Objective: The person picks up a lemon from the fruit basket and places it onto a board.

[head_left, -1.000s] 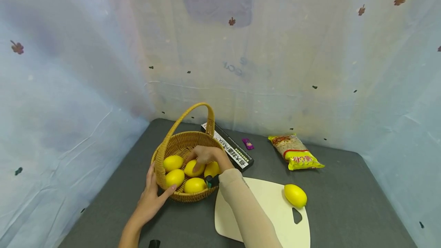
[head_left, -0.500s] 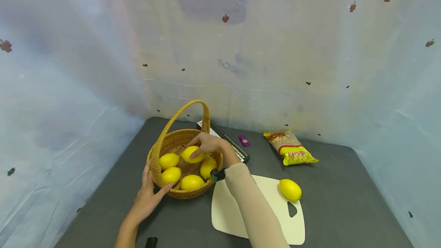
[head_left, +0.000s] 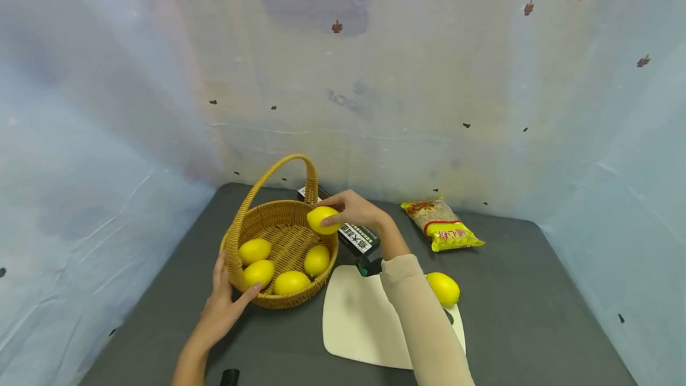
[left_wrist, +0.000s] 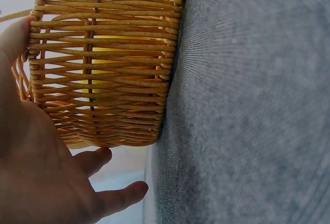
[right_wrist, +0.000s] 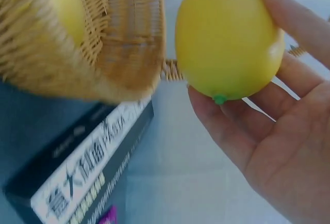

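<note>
A yellow lemon (head_left: 323,220) is held between the thumb and fingers of my right hand (head_left: 355,208), raised over the basket's right rim. The right wrist view shows this lemon (right_wrist: 229,38) with a green tip pointing down. My left hand (head_left: 218,316) holds the near-left side of the wicker basket (head_left: 284,301), thumb over its rim. Outside the woven wall, the left wrist view shows spread fingers (left_wrist: 124,197). Several lemons (head_left: 291,283) lie in the basket around its near side. One more lemon (head_left: 443,288) rests on the cream cutting board (head_left: 359,320), partly behind my right sleeve.
A black pasta box (head_left: 360,238) lies behind and right of the basket, partly covered by my right hand. Farther right is a yellow food bag (head_left: 449,228). Part of a purple packet (right_wrist: 108,216) shows beside the box. A dark object (head_left: 229,377) sits at the near edge.
My right hand has lifted a lemon from inside the basket, up and right to its rim. The left hand keeps its hold on the basket. The head view has shifted slightly.
</note>
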### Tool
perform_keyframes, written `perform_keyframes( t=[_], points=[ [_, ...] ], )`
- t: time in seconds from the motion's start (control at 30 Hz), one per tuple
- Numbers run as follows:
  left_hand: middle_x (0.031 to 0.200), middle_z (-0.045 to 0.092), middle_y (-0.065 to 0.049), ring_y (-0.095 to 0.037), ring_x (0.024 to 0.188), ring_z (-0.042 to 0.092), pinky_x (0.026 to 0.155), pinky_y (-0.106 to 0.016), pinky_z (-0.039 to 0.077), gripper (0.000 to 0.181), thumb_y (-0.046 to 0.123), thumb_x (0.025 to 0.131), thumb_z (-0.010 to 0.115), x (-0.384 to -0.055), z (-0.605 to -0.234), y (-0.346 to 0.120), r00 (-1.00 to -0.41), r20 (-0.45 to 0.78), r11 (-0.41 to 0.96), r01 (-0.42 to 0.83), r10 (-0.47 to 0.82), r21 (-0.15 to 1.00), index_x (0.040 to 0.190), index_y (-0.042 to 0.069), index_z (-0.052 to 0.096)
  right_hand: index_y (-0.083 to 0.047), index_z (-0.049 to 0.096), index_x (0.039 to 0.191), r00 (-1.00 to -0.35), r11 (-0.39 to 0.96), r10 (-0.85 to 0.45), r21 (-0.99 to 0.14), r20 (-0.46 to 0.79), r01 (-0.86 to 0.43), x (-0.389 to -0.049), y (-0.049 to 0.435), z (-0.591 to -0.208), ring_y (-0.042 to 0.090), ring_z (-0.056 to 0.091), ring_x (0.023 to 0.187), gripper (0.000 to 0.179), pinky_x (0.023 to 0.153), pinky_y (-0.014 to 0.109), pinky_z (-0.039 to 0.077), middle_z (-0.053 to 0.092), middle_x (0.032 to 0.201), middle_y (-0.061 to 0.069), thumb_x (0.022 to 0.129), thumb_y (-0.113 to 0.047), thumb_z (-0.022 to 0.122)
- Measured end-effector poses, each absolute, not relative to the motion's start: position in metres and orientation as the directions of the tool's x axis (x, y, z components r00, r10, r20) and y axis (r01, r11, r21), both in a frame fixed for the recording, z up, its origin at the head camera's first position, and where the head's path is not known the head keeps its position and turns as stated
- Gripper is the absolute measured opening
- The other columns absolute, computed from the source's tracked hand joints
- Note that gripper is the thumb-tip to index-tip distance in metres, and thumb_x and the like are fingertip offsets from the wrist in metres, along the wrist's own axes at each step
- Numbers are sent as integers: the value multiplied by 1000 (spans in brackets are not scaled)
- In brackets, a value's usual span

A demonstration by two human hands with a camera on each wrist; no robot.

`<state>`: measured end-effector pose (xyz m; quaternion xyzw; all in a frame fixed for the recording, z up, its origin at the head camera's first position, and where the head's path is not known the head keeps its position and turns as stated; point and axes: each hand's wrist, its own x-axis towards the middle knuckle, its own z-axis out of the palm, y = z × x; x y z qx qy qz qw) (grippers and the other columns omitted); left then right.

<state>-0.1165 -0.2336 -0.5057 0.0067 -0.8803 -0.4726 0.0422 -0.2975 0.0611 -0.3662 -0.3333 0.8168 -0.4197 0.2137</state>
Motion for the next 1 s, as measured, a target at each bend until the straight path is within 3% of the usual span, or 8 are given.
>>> perform_keyframes(
  t=[0.13, 0.47, 0.67, 1.0],
  points=[
    [161, -28, 1, -60, 138, 22, 89, -77, 34, 93, 45, 101, 57, -117, -506, -233, -997, 66, 558, 28, -48, 829, 157, 36, -17, -4, 56, 141, -722, 435, -690, -831, -60, -347, -290, 84, -365, 19, 64, 102, 53, 85, 32, 54, 62, 131, 11, 92, -15, 74],
    [159, -31, 6, -61, 139, 18, 93, -79, 27, 94, 42, 101, 59, -117, -504, -236, -997, 71, 541, 41, -36, 840, 157, 36, -16, 2, 59, 136, -736, 458, -676, -801, -33, -385, -271, 147, -377, 19, 65, 94, 48, 79, 31, 55, 67, 122, 15, 92, -13, 74],
    [159, -33, 4, -61, 140, 15, 97, -78, 26, 97, 43, 101, 58, -117, -503, -235, -999, 31, 522, 9, -32, 853, 153, 38, -24, 5, 59, 135, -764, 505, -643, -779, -53, -372, -251, 180, -385, 23, 64, 99, 50, 83, 33, 54, 64, 129, 19, 91, -15, 75],
    [159, -31, 3, -59, 139, 20, 92, -77, 30, 94, 39, 101, 59, -118, -501, -234, -997, 73, 535, 58, -7, 843, 156, 39, -18, 6, 60, 133, -782, 543, -618, -765, -84, -346, -229, 216, -413, 27, 63, 105, 49, 89, 36, 53, 64, 128, 18, 93, -18, 74]
  ],
)
